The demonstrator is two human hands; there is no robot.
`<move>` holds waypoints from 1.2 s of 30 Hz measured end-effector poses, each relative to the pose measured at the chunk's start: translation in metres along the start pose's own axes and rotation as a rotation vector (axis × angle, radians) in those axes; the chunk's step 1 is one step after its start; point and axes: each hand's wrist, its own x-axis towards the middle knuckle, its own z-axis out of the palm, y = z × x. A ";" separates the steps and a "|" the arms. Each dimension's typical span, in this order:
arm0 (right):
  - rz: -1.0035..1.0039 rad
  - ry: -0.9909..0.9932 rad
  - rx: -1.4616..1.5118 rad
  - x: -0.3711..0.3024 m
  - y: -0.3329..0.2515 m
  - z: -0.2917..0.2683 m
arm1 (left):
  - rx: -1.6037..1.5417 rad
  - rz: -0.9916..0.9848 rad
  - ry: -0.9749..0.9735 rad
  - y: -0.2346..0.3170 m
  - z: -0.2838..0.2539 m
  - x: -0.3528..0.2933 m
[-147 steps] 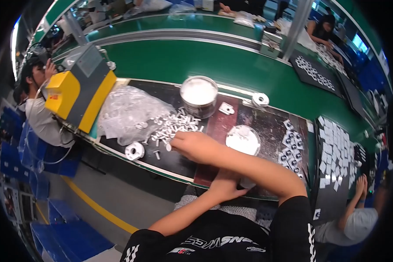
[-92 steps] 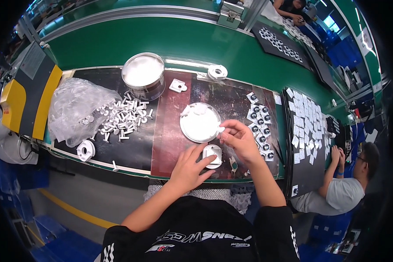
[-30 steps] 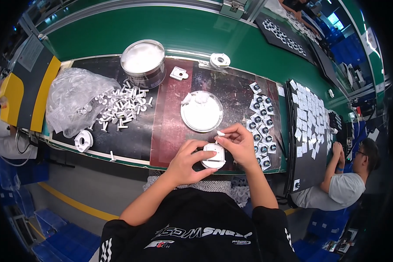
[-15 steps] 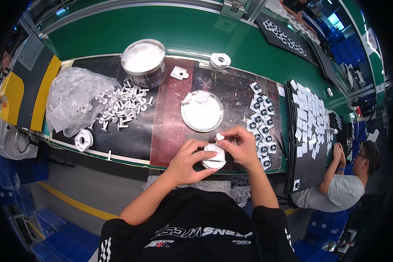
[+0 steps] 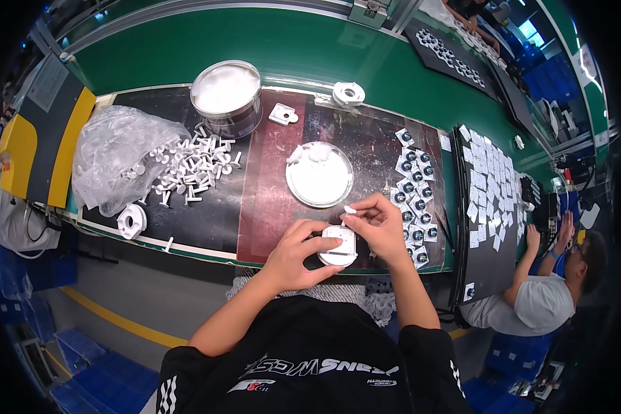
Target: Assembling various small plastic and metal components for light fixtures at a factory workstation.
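Near the table's front edge, my left hand (image 5: 299, 257) grips a white plastic fixture (image 5: 338, 257) with a rounded front end, its thumb and fingers on either side. Close above its far right corner, my right hand (image 5: 379, 231) pinches a white flat-headed pin (image 5: 350, 210) between thumb and fingertips. The pin's head shows; my fingers cover most of its shank. Whether the pin touches the fixture I cannot tell. Beyond both hands lies a round clear dish (image 5: 317, 185) holding a white substance, with lumps of it at the back.
Left are a heap of white pins (image 5: 196, 165), a clear plastic bag (image 5: 117, 155) and a yellow-grey machine (image 5: 41, 131). A tin of white paste (image 5: 228, 96) stands behind. Right lie white squares with dark round parts (image 5: 412, 196) and a black board (image 5: 493, 259); a co-worker (image 5: 541, 297) sits there.
The pin in my right hand has turned, so its head now looks flatter and sits slightly higher. My left hand has stayed put. At the right, the co-worker's hands have moved apart.
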 end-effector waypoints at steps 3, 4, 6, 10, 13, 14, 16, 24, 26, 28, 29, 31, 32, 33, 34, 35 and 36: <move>0.016 -0.001 -0.022 -0.001 0.000 0.000 | 0.003 0.002 0.003 0.000 0.000 0.000; 0.025 0.003 -0.022 0.000 0.000 0.000 | 0.002 0.003 0.002 0.000 0.000 0.000; 0.035 0.007 -0.022 -0.001 0.001 0.000 | 0.001 0.004 0.002 0.000 0.000 -0.001; 0.046 0.005 0.023 0.001 0.008 -0.002 | -0.002 -0.002 0.001 0.001 0.000 -0.001; 0.060 0.006 0.045 0.001 0.007 -0.001 | 0.002 0.014 0.003 0.001 0.000 0.000; 0.073 0.005 0.052 0.001 0.007 0.000 | 0.004 0.028 0.004 0.001 0.000 0.000; 0.086 0.002 0.067 0.002 0.006 0.000 | 0.005 0.031 0.006 0.001 0.000 0.001; -0.016 0.002 -0.014 -0.002 0.002 0.002 | 0.006 0.022 -0.002 -0.001 -0.001 0.000; -0.121 -0.021 -0.187 -0.004 0.005 -0.005 | 0.000 0.013 -0.018 -0.001 0.000 0.000; -0.188 -0.073 -0.367 -0.004 -0.009 -0.007 | 0.009 0.011 -0.019 -0.001 -0.001 -0.001; -0.255 -0.124 -0.548 -0.003 -0.014 -0.007 | 0.015 0.009 -0.021 0.000 -0.001 -0.002; -0.293 -0.145 -0.535 -0.002 -0.015 -0.011 | 0.011 0.025 -0.030 -0.001 -0.001 -0.001; -0.330 -0.170 -0.521 -0.002 -0.015 -0.013 | 0.008 0.037 -0.037 -0.001 0.000 -0.002; -0.332 -0.173 -0.519 -0.002 -0.018 -0.013 | 0.012 0.037 -0.035 -0.001 0.000 -0.002; -0.280 -0.202 -0.516 -0.002 -0.023 -0.012 | 0.011 0.041 -0.035 -0.001 0.000 -0.003; -0.227 -0.232 -0.513 -0.002 -0.026 -0.012 | 0.010 0.044 -0.035 -0.001 0.001 -0.004; -0.228 -0.230 -0.514 -0.001 -0.026 -0.014 | 0.010 0.046 -0.036 -0.001 0.001 -0.004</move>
